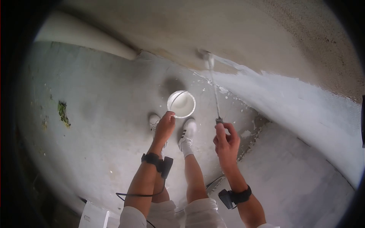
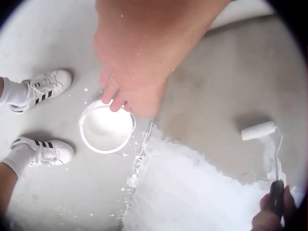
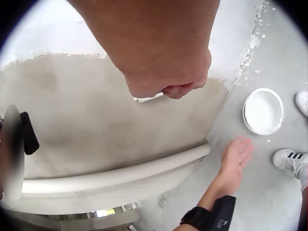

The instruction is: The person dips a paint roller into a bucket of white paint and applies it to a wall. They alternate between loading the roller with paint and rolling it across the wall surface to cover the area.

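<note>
My right hand (image 1: 227,146) grips the dark handle (image 2: 276,197) of a paint roller, its thumb along the handle. A thin metal rod runs from there to the white roller sleeve (image 2: 258,131), which lies against the bare grey-brown wall. In the right wrist view my hand hides most of the roller. Close to the white bucket (image 1: 181,104) is my left hand (image 3: 237,157), its fingers straight and loosely spread. White paint (image 3: 262,111) shows inside the bucket, and its thin handle (image 1: 176,99) arcs across the rim. In the left wrist view, the fingertips overlap this rim.
A white-painted band (image 1: 289,95) runs along the lower wall. Paint drops spot the grey floor (image 1: 106,95) by the wall's foot. A pale pipe (image 3: 115,177) runs along the wall. Leaves (image 1: 63,113) lie at left; my shoes (image 1: 188,131) stand beside the bucket.
</note>
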`<state>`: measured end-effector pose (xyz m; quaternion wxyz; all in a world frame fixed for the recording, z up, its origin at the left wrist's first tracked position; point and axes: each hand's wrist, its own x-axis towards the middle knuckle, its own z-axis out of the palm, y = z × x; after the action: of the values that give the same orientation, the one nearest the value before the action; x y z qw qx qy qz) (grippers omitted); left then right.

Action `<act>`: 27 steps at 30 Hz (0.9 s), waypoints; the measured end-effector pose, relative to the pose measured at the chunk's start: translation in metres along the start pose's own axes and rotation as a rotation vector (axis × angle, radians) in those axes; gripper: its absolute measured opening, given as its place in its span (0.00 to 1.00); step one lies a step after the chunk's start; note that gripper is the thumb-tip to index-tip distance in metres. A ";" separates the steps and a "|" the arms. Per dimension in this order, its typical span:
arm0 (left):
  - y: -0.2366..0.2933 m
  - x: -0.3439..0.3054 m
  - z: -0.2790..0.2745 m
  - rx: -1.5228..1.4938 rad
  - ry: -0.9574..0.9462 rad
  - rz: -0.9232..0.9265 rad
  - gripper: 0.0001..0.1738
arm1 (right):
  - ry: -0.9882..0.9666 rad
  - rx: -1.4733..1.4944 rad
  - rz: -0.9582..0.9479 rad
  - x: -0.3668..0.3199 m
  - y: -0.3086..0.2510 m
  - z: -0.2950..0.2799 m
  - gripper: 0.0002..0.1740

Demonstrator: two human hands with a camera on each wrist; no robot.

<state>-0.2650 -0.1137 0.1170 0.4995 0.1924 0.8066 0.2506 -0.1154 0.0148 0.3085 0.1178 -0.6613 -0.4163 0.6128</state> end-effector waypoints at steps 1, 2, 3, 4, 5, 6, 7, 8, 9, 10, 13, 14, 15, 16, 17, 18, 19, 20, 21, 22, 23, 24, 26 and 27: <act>0.006 0.000 0.002 -0.045 -0.005 -0.006 0.18 | 0.040 0.078 -0.021 -0.009 0.010 -0.012 0.14; 0.004 -0.006 0.006 0.003 0.007 0.083 0.17 | 0.095 0.072 -0.026 -0.018 0.015 -0.027 0.14; 0.002 -0.012 0.008 0.061 -0.033 0.080 0.17 | 0.152 0.067 -0.029 -0.024 0.019 -0.042 0.14; -0.002 -0.020 0.010 0.118 -0.075 0.073 0.17 | 0.154 0.047 -0.046 -0.029 0.021 -0.057 0.14; 0.001 -0.035 0.006 0.155 -0.103 0.053 0.16 | 0.151 0.024 -0.064 -0.032 0.023 -0.071 0.14; -0.010 -0.047 0.009 0.207 -0.097 0.034 0.16 | 0.149 -0.001 -0.081 -0.033 0.024 -0.079 0.14; -0.028 -0.057 0.014 0.259 -0.092 0.022 0.16 | 0.156 -0.010 -0.043 -0.031 0.017 -0.071 0.14; -0.046 -0.069 0.019 0.313 -0.089 0.013 0.15 | 0.116 0.003 -0.029 -0.024 0.015 -0.060 0.14; -0.066 -0.086 0.023 0.372 -0.091 -0.008 0.15 | 0.078 0.017 -0.016 -0.014 0.012 -0.045 0.14; -0.082 -0.107 0.024 0.434 -0.090 -0.029 0.15 | 0.037 0.035 -0.004 -0.004 0.009 -0.028 0.14; -0.126 -0.181 0.023 0.629 -0.186 -0.163 0.16 | -0.025 0.017 -0.064 0.018 0.017 0.016 0.15; -0.137 -0.199 0.024 0.655 -0.285 -0.314 0.17 | -0.031 0.029 -0.082 0.022 0.021 0.022 0.15; -0.131 -0.219 0.016 0.636 -0.298 -0.329 0.18 | -0.036 0.040 -0.099 0.023 0.024 0.026 0.14; -0.121 -0.240 0.005 0.615 -0.313 -0.346 0.18 | -0.011 0.068 -0.069 0.018 0.024 0.024 0.14; -0.122 -0.258 0.001 0.631 -0.244 -0.286 0.21 | 0.016 0.092 -0.039 0.009 0.022 0.013 0.15; -0.123 -0.274 0.000 0.643 -0.176 -0.224 0.24 | 0.045 0.112 -0.011 0.001 0.023 -0.001 0.15; -0.121 -0.280 -0.001 0.651 -0.107 -0.157 0.27 | 0.080 0.106 -0.025 -0.005 0.027 -0.018 0.14; -0.113 -0.282 -0.005 0.645 -0.067 -0.237 0.30 | 0.116 0.097 -0.040 -0.012 0.032 -0.036 0.14; -0.102 -0.285 -0.009 0.637 -0.029 -0.319 0.33 | 0.151 0.085 -0.054 -0.016 0.032 -0.049 0.14; -0.097 -0.285 -0.008 0.627 0.011 -0.402 0.37 | 0.156 0.054 -0.058 -0.016 0.032 -0.059 0.14; -0.104 -0.289 -0.004 0.517 0.003 -0.526 0.43 | 0.162 0.024 -0.059 -0.017 0.031 -0.066 0.14; -0.100 -0.290 -0.002 0.505 0.021 -0.516 0.42 | 0.167 -0.003 -0.059 -0.018 0.029 -0.068 0.14; -0.087 -0.289 0.000 0.489 0.056 -0.491 0.40 | 0.144 0.012 -0.042 -0.006 0.029 -0.049 0.16; -0.079 -0.284 0.000 0.536 0.032 -0.511 0.39 | 0.128 -0.006 -0.058 0.005 0.033 -0.033 0.17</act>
<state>-0.1490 -0.3360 0.2712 0.4653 0.1048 0.8732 -0.0997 -0.0727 0.0088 0.2904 0.1598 -0.6870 -0.4289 0.5645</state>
